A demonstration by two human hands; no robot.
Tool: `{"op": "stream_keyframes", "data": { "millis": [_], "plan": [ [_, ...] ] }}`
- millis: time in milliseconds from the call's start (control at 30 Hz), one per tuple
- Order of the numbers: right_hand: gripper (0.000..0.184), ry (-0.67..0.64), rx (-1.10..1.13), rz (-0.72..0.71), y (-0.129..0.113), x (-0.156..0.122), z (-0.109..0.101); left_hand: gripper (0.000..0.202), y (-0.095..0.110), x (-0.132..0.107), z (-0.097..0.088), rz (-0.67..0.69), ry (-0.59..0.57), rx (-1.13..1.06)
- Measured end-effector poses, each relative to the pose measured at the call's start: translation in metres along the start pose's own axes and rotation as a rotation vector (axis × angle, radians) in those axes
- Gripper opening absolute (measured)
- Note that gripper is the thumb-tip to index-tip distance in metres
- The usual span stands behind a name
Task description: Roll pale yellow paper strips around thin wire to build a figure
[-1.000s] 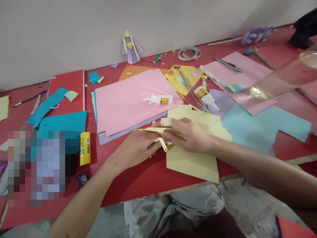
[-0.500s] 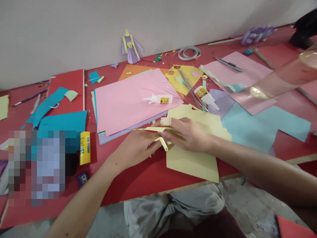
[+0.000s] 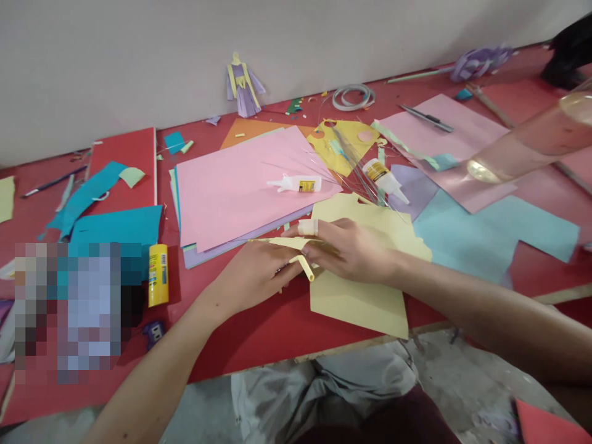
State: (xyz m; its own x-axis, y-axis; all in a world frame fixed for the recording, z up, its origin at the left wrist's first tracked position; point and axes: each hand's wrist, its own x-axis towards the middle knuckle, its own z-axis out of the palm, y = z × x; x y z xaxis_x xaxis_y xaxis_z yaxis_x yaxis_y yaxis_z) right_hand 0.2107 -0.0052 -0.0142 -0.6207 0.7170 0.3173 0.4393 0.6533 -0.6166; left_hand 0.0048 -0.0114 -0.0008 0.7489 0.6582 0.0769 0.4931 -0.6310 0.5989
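My left hand (image 3: 252, 274) and my right hand (image 3: 351, 250) meet over the near edge of a red table (image 3: 259, 336). Together they pinch a thin pale yellow paper strip (image 3: 303, 265), rolled into a narrow tube at its lower end. The strip's flat part runs left under my fingers. My right forefinger wears a pale tape band. Beneath both hands lies a pale yellow paper sheet (image 3: 361, 302) that overhangs the table edge.
A pink paper stack (image 3: 235, 188) with a small glue bottle (image 3: 296, 184) lies behind my hands. A second glue bottle (image 3: 383, 179) and thin wires sit to the right. A yellow glue stick (image 3: 158, 275), teal scraps, light blue paper (image 3: 490, 237) and a paper doll (image 3: 241, 86) surround them.
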Motion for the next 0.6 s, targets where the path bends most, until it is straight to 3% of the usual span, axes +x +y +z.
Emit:
{"op": "stream_keyframes", "data": {
  "millis": [433,600],
  "plan": [
    [0.024,-0.106,-0.102,0.046,-0.0017,0.0010,-0.0016,0.040,0.0027,-0.0006,-0.0015,0.063,0.004,0.294],
    [0.025,-0.101,-0.121,-0.009,-0.0001,0.0009,-0.0007,0.040,0.0036,-0.0014,-0.0010,0.072,0.008,0.366]
  ]
}}
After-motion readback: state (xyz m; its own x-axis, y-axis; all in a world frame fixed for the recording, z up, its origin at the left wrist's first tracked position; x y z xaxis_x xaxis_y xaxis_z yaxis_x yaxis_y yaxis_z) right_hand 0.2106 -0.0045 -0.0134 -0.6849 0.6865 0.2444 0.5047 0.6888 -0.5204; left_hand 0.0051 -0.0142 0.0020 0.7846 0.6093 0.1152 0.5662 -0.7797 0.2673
